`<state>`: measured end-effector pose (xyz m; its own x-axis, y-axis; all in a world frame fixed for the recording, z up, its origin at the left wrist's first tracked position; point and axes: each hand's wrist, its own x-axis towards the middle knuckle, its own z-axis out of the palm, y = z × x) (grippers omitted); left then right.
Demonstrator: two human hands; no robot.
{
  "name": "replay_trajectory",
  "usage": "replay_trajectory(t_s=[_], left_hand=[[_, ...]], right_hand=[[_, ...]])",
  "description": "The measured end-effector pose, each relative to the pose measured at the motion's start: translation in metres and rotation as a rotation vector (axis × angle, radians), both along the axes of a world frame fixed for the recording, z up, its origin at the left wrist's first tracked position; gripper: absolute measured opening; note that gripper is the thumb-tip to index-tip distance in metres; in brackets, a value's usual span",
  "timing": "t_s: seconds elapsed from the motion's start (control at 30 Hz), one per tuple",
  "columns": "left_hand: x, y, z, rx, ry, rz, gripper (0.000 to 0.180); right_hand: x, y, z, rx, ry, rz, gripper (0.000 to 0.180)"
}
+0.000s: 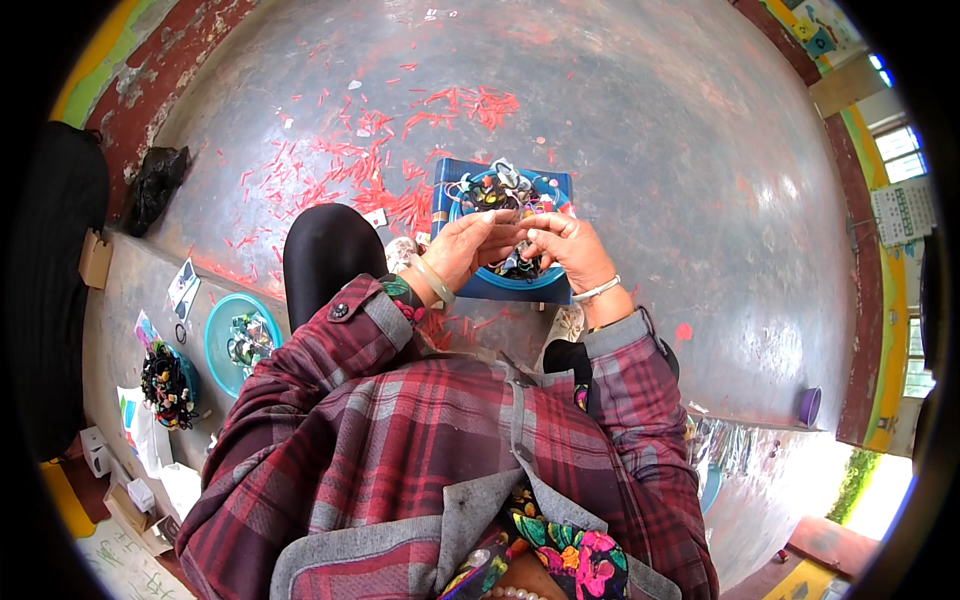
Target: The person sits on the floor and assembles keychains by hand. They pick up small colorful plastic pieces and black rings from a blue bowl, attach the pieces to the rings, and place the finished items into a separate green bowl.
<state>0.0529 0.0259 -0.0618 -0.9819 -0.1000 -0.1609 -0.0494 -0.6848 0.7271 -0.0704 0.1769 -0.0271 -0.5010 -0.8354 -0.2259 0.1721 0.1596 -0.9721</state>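
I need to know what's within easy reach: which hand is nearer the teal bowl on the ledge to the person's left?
Left. The left hand is over the blue box, on the side towards the teal bowl; the right hand lies beyond it, farther from the bowl.

Red plaid shirt [420,440], grey cuffs, bangle [432,279], bracelet [597,291]

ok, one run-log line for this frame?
left hand: pinching small item, unclear | right hand: pinching same item | below: blue tray of small dark pieces | floor: red scraps | side: teal bowl
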Motion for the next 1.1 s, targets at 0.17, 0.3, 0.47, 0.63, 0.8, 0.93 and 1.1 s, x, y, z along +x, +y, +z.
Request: replay_trajectory(t_s=[0.17,0.3,0.47,0.63,0.8,0.93,1.1], left_hand=[[0.002,-0.002,0.011,-0.508,-0.153,0.035,0.040],[0.002,-0.001,0.007,-0.801,-0.004,0.182,0.036],[0.003,0.004,0.013,-0.768,-0.057,0.145,0.028],[0.004,0.007,0.008,-0.653,-0.122,0.178,0.022],[0.003,0.004,-0.002,-0.615,-0.126,0.177,0.023],[0.000,0.001,0.002,-0.591,-0.108,0.256,0.024],[-0.001,-0.005,0.013,-0.625,-0.192,0.302,0.025]], right_hand=[[0.011,-0.003,-0.005,0.074,0.713,-0.109,0.017],[0.024,-0.006,0.000,0.026,1.342,0.022,0.008],[0.037,-0.011,-0.006,0.018,1.510,0.127,0.003],[0.044,-0.012,-0.007,0.014,1.570,0.173,0.005],[0.046,-0.013,-0.006,-0.019,1.525,0.148,0.008],[0.037,-0.014,0.007,-0.153,1.326,0.012,0.015],[-0.038,0.001,-0.046,0.075,0.590,-0.533,0.015]])
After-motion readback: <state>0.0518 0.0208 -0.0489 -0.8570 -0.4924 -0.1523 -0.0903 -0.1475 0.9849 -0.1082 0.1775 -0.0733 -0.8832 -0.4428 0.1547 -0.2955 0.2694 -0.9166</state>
